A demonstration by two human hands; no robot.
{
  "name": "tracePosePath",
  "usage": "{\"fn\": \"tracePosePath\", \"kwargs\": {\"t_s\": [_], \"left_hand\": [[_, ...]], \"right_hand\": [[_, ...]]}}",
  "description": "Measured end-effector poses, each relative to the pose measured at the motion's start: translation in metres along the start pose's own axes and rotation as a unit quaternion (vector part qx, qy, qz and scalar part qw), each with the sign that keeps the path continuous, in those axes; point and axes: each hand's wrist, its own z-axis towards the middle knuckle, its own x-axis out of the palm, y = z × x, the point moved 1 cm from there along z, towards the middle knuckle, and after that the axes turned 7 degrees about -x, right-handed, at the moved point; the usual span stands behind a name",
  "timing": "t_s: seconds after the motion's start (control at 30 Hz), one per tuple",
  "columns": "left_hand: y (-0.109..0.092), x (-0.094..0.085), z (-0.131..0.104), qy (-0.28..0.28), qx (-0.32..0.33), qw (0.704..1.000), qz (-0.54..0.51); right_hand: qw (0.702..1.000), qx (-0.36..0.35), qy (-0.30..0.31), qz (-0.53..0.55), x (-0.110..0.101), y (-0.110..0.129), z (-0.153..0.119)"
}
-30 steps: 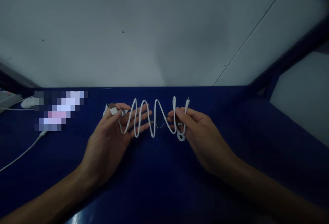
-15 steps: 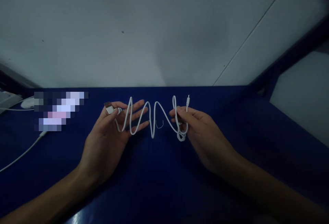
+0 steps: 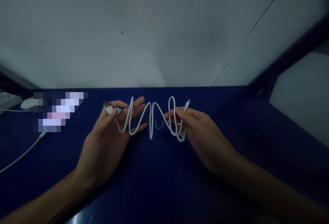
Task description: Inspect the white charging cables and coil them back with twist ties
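Observation:
A white cable (image 3: 150,121) hangs in loose zigzag loops between my two hands. My left hand (image 3: 102,145) pinches its large plug (image 3: 109,109) end between thumb and index finger, with the other fingers spread behind the loops. My right hand (image 3: 205,135) grips the cable near its small plug (image 3: 187,105), which points up and to the right. A small bundle of coils (image 3: 181,136) hangs under my right fingers. Between the hands, a thin bent white tie (image 3: 159,125) lies on the blue table (image 3: 154,176).
At the left, a pixelated device (image 3: 61,111) lies on the table with a white cord (image 3: 25,153) attached. Behind it is a white rounded object (image 3: 27,104) with cords. A pale wall (image 3: 128,46) rises at the table's back edge, and a blue frame bar (image 3: 290,56) stands at the right.
The small plug has tilted to the right. The loops by my right hand have shifted slightly left, and my right fingers have closed in a little on the cable.

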Motion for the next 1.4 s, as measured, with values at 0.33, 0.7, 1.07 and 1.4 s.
{"fn": "tracePosePath", "kwargs": {"t_s": [0.33,0.7,1.07,1.4], "left_hand": [[-0.004,0.009,-0.004,0.029,-0.037,0.999,-0.002],[0.007,-0.001,0.000,0.073,-0.028,0.997,-0.029],[0.006,-0.005,0.001,0.064,-0.082,0.994,-0.039],[0.007,-0.006,0.003,0.035,-0.054,0.997,-0.045]], "right_hand": [[0.996,0.029,0.054,0.062,0.002,-0.001,0.001],[0.983,0.023,0.108,0.148,0.004,0.008,0.001],[0.996,-0.032,0.081,0.035,0.003,0.006,0.001],[0.996,-0.076,-0.010,0.041,0.000,0.001,0.003]]}}
